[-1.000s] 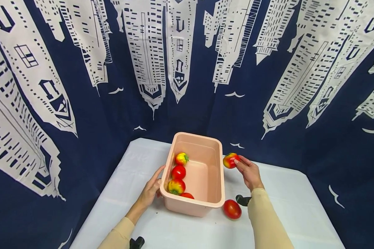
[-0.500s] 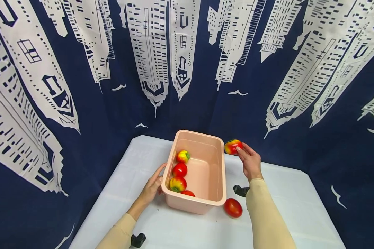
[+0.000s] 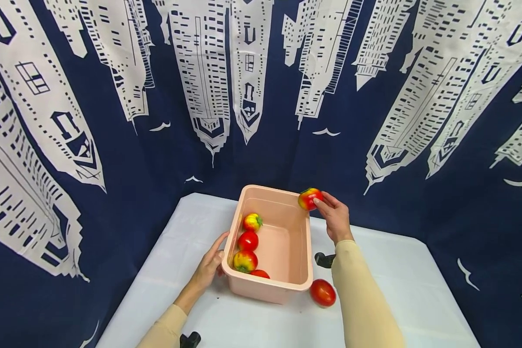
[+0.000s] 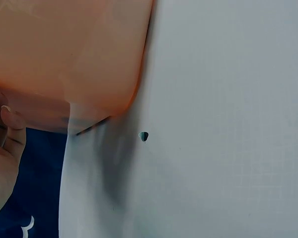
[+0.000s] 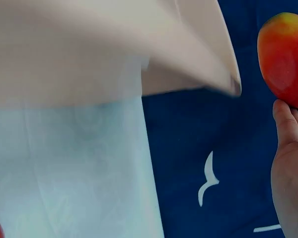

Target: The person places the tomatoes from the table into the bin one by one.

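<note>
From the head view, the right hand [image 3: 336, 220] holds a red and yellow tomato [image 3: 309, 198] in its fingers [image 3: 323, 202], which curl round it. The tomato is up in the air, right over the far right corner of the pink tub [image 3: 303, 280]. The left hand [image 3: 210, 267] rests flat on the left wall of the tub, with its fingers straight. Four tomatoes lie in a row inside the tub, along its left wall. One more red tomato [image 3: 323, 292] lies on the white worktop [image 3: 400, 290], just beside the near right corner of the tub. A blue curtain with white towers [image 3: 113, 121] hangs behind.

From the left wrist view, the left fingers [image 4: 10, 129] touch the pink tub wall [image 4: 69, 54]. They look straight and close together. A small dark dot [image 4: 144, 136] sits on the worktop near the tub corner.

From the right wrist view, the tomato [image 5: 284, 58] sits on the fingers [image 5: 288, 124] of the right hand. The tub rim [image 5: 208, 64] is near it but not touching.
</note>
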